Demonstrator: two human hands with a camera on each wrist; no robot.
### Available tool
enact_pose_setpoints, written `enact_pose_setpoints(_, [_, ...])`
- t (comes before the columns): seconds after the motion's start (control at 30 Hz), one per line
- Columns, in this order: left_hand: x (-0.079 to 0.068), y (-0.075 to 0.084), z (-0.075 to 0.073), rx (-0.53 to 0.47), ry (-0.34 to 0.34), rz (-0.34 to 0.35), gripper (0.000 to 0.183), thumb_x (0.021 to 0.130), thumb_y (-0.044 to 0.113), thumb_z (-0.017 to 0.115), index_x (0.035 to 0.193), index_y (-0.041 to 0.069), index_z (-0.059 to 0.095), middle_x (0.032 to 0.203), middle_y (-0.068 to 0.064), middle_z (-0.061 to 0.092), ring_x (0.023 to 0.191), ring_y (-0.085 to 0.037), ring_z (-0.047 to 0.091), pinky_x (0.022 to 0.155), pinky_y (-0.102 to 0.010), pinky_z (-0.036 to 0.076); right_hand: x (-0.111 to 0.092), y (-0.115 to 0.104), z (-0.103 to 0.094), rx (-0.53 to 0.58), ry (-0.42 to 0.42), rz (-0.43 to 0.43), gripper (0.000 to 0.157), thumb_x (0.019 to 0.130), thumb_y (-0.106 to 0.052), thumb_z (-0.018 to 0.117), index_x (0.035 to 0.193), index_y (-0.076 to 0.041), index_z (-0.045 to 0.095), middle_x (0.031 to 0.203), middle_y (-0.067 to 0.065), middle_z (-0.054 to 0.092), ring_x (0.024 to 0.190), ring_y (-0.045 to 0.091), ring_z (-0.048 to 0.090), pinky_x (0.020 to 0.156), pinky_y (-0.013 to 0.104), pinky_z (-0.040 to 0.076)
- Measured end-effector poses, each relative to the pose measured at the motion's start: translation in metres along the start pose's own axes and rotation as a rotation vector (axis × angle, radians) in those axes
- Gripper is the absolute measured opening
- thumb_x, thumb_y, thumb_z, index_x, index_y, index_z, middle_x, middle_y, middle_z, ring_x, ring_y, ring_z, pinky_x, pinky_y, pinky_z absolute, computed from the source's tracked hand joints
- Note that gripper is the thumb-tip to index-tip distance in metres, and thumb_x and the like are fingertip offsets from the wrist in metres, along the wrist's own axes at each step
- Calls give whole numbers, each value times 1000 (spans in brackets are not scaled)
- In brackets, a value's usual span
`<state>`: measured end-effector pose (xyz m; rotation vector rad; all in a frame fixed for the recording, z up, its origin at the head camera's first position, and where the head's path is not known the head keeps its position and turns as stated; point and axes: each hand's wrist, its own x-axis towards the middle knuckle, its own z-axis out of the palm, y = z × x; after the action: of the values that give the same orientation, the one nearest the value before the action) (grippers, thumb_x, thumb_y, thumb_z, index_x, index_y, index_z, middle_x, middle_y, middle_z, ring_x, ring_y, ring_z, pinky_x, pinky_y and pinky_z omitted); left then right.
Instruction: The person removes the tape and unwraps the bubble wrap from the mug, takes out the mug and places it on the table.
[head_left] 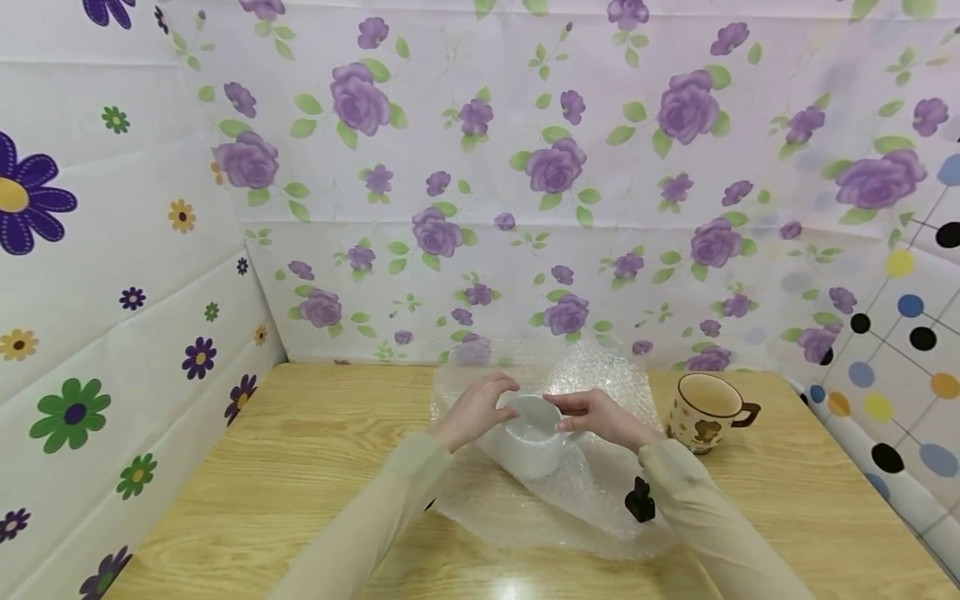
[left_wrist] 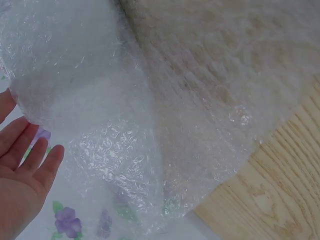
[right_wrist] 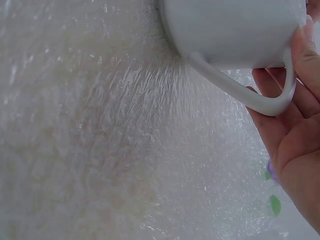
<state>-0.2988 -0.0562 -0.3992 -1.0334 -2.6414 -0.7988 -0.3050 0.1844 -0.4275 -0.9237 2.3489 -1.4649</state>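
A white mug [head_left: 534, 417] lies tipped on a sheet of bubble wrap [head_left: 607, 500], its mouth between both hands. Part of the sheet is folded over its left side. My left hand [head_left: 478, 410] pinches the bubble wrap against the mug near the rim. In the left wrist view, the fingertips of that hand [left_wrist: 25, 185] sit at the wrap's edge, and the wrap covers the mug wall. My right hand [head_left: 603, 417] grips the mug by its rim, thumb on one side. The right wrist view shows the bare handle [right_wrist: 250, 100] in front of the right fingers.
A cream mug [head_left: 705, 417] with a brown handle and a bear picture stands to the right on the wooden table [head_left: 322, 442]. A small black object [head_left: 640, 500] shows beside the right sleeve. Flowered sheeting [head_left: 495, 167] closes off the back.
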Motion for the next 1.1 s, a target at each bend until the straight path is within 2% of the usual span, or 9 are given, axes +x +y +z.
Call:
enact_pose_setpoints(0.37, [2,1,1,-22,-20,-8,29,78,5,70,103,-5,62,101,-12,60,98,-26,54,87,-33,41,1,-1,0,25,-10,6,46,85,-3,61,128,5,46,120,25,49,107,34,50,78,29,48])
enact_pose_setpoints(0.7, [-2,2,-3,-86,2,-65,27,75,3,72,99,-3,62,98,-10,58,94,-23,54,84,-33,42,1,0,1,16,5,6,46,84,-2,62,127,5,47,120,25,49,107,35,50,79,29,47])
enact_pose_setpoints(1.1, [-8,1,-10,-111,70,-45,20,75,-2,71,91,1,59,88,-7,57,83,-20,54,75,-30,45,0,1,0,8,3,11,45,85,0,61,127,4,47,121,24,49,108,35,49,80,29,47])
